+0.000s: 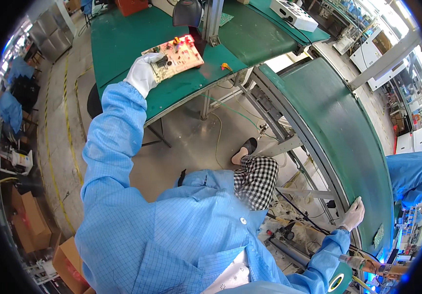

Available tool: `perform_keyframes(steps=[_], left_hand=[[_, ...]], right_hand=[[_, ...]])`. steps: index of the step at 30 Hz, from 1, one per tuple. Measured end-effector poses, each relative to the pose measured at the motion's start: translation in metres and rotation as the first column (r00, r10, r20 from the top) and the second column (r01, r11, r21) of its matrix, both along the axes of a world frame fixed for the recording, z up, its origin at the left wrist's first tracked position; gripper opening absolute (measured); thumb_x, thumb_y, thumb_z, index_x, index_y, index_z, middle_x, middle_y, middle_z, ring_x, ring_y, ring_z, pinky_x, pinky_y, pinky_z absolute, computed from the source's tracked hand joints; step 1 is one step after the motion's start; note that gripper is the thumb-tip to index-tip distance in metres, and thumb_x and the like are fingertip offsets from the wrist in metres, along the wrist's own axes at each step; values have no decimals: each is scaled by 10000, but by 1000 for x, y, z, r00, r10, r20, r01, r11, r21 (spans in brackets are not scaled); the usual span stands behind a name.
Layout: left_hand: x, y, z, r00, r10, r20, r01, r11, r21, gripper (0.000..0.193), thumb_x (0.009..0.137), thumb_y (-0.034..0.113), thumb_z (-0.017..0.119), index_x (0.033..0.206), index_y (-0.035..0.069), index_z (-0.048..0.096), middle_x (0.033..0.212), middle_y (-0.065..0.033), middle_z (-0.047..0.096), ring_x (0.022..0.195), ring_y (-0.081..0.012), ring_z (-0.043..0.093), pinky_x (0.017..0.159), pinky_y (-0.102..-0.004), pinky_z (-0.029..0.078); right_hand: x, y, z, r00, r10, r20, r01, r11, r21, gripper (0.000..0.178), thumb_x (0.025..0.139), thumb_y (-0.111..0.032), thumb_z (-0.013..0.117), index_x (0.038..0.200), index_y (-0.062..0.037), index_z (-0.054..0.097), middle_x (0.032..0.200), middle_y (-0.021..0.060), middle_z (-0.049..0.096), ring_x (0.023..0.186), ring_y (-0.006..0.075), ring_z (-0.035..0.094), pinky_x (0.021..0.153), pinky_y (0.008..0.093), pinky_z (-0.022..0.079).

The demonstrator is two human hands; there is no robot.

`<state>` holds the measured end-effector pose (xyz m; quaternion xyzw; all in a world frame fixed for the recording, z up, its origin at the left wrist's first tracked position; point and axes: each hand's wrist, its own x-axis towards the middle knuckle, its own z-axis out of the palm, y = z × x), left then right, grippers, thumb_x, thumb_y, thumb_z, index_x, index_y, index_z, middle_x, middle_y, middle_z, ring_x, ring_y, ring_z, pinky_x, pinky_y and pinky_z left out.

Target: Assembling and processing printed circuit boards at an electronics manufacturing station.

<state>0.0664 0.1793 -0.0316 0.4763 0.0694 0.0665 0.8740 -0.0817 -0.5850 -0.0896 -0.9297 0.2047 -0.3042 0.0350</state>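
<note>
My left hand (144,73), in a white glove, grips the near left end of a circuit board (184,56) above the green table at the upper middle. Red light falls on the board's far right end, where several tall components stand. A dark rounded device (187,13), perhaps a scanner, stands just beyond it. My right hand (354,214), also gloved, rests on the near edge of the curved green conveyor belt (331,108) at the lower right. Its fingers are stretched out and hold nothing visible. Farther down the belt lies a small green circuit board (378,236).
A small orange-yellow piece (226,66) lies on the green table (118,44). A metal post (213,22) rises behind the board. A white power strip (294,14) sits at the back. Another person in blue (411,176) is beyond the belt. Cardboard boxes (34,220) stand lower left.
</note>
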Motion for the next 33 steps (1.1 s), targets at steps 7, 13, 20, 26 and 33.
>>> perform_keyframes(steps=[7,13,20,26,33], left_hand=[[-2,-5,17,964,252,88,-244,965,-92,225,908,75,537,1129,31,549,1115,-136,619,985,-315,645,837,-466,548],[21,-9,-2,985,142,95,-133,987,-95,252,909,80,527,1153,22,545,1125,-143,627,1001,-304,640,840,-452,547],[-32,-115,12,929,-369,13,355,882,-310,540,857,-13,422,1388,-65,336,1349,-278,457,1239,-406,482,1072,-523,383],[-50,-244,-6,586,-810,0,772,558,-305,541,809,-60,560,1334,-74,429,1269,-225,558,1149,-333,579,1019,-435,460],[-93,-337,-11,408,-911,-57,883,409,-230,467,851,-26,591,1307,-39,490,1201,-154,622,1074,-247,627,951,-354,507]], right_hand=[[6,1,16,993,-8,116,-38,922,386,433,943,-311,569,1273,-32,547,1264,204,551,1159,306,544,970,394,439],[-58,30,118,733,76,676,-666,280,691,838,853,-410,655,1478,-37,238,1503,224,248,1314,374,384,1106,456,318],[-113,113,153,417,525,742,-867,-13,497,956,850,-652,510,1503,-53,152,1427,260,339,1212,362,467,1052,495,359],[-91,183,159,648,-9,761,-749,175,639,510,968,-297,515,1371,5,436,978,74,620,768,132,566,754,287,479],[-31,219,166,564,170,808,-815,277,510,453,950,-280,513,1274,35,529,764,51,608,544,69,482,442,204,385]])
